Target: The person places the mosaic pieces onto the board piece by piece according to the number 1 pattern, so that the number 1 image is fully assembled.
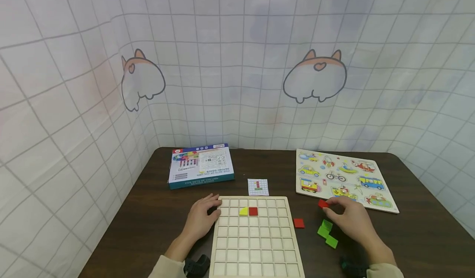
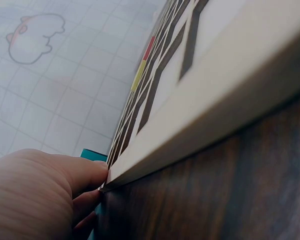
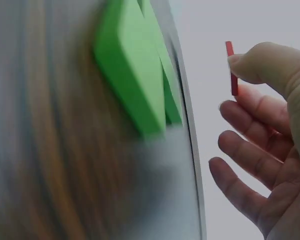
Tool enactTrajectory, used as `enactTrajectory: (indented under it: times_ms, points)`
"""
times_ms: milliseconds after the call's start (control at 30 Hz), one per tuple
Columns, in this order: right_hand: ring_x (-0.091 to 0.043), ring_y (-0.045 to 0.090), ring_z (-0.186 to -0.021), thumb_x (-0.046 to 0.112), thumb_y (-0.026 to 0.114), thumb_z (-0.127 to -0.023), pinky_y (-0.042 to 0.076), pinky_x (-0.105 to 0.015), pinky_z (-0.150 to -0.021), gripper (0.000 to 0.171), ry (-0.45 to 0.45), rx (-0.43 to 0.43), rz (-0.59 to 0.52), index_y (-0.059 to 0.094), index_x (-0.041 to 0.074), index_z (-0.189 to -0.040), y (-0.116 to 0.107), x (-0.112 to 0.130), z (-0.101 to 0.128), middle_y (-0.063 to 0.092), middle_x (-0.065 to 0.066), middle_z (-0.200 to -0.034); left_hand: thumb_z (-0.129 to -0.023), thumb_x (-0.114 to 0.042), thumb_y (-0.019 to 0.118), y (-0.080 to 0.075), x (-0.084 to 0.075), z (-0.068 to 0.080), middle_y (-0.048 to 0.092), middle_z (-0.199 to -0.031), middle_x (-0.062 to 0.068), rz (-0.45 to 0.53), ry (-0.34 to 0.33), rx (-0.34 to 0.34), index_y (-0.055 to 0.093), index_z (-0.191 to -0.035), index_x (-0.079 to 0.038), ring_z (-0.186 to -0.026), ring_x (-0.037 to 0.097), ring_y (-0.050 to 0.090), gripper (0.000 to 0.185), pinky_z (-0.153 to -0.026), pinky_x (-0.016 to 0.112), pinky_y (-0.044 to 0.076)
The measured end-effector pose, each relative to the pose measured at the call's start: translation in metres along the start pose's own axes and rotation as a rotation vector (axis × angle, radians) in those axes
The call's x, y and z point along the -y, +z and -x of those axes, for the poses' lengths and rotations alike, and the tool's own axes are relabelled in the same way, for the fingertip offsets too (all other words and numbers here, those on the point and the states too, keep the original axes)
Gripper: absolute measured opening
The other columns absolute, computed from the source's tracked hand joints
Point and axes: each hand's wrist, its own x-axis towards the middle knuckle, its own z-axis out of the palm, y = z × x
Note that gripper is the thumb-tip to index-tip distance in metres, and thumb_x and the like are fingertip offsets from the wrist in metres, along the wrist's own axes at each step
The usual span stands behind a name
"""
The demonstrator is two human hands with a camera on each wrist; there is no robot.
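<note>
My left hand [image 1: 200,216] rests against the left edge of a pale wooden grid board [image 1: 254,243], near its far corner. The left wrist view shows the fingertips [image 2: 97,175] touching the board's edge. On the board, a yellow tile [image 1: 243,211] with a curved side lies beside a red square tile [image 1: 253,211]. My right hand [image 1: 352,220] pinches another red square tile [image 1: 323,203] between thumb and index finger; the right wrist view shows the tile edge-on, its other fingers loosely spread. Several green tiles [image 1: 331,241] lie just left of that hand.
Another red tile [image 1: 298,223] lies right of the board. A small pattern card [image 1: 257,187] sits beyond the board's far edge. The blue-and-white box [image 1: 202,166] is at the back left, and a vehicle picture board [image 1: 341,177] at the back right. A grid-patterned curtain [image 1: 237,63] hangs behind.
</note>
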Motion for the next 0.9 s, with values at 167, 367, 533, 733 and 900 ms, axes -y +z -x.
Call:
enactTrajectory:
  times_ms: [167,367,533,733,900]
  points:
    - [-0.027,0.066,-0.095,0.025,0.077,-0.084,0.054,-0.048,-0.077,0.017,-0.056,0.04,-0.016,0.074,0.016,-0.098,0.011,0.015,-0.006,0.07,-0.002,-0.103,-0.092,-0.014,0.067,0.0,0.0,0.001,0.058,-0.137,0.008,0.004,-0.006,0.0,0.07,-0.121,-0.006,-0.137,0.03,0.043,0.03,-0.115,0.055,0.026]
    - [-0.021,0.065,-0.096,0.025,0.079,-0.082,0.054,-0.045,-0.08,0.017,-0.095,0.084,-0.026,0.072,0.021,-0.097,0.027,0.032,-0.011,0.068,0.006,-0.101,-0.093,-0.015,0.067,0.0,0.0,0.001,0.058,-0.138,0.007,-0.008,-0.007,-0.004,0.07,-0.121,-0.007,-0.137,0.029,0.043,0.03,-0.115,0.055,0.026]
    - [-0.021,0.065,-0.1,0.026,0.078,-0.083,0.054,-0.046,-0.084,0.018,-0.122,0.126,-0.025,0.072,0.021,-0.099,0.033,0.054,-0.014,0.068,0.005,-0.105,-0.093,-0.015,0.066,-0.002,-0.001,0.0,0.058,-0.137,0.007,-0.012,0.011,-0.008,0.07,-0.121,-0.007,-0.137,0.029,0.043,0.029,-0.114,0.055,0.027]
    - [-0.017,0.064,-0.099,0.027,0.078,-0.083,0.054,-0.045,-0.089,0.017,-0.147,0.166,-0.043,0.072,0.023,-0.098,0.04,0.077,-0.019,0.067,0.009,-0.103,-0.092,-0.014,0.066,-0.001,0.001,0.0,0.059,-0.137,0.008,-0.01,0.022,-0.015,0.07,-0.12,-0.006,-0.136,0.03,0.044,0.029,-0.114,0.054,0.028]
    - [-0.015,0.064,-0.097,0.024,0.078,-0.084,0.054,-0.041,-0.087,0.015,-0.194,0.202,-0.077,0.072,0.023,-0.097,0.051,0.087,-0.022,0.066,0.013,-0.099,-0.092,-0.014,0.067,-0.001,0.002,0.0,0.059,-0.136,0.008,-0.012,0.025,-0.02,0.071,-0.12,-0.006,-0.136,0.03,0.044,0.029,-0.114,0.054,0.028]
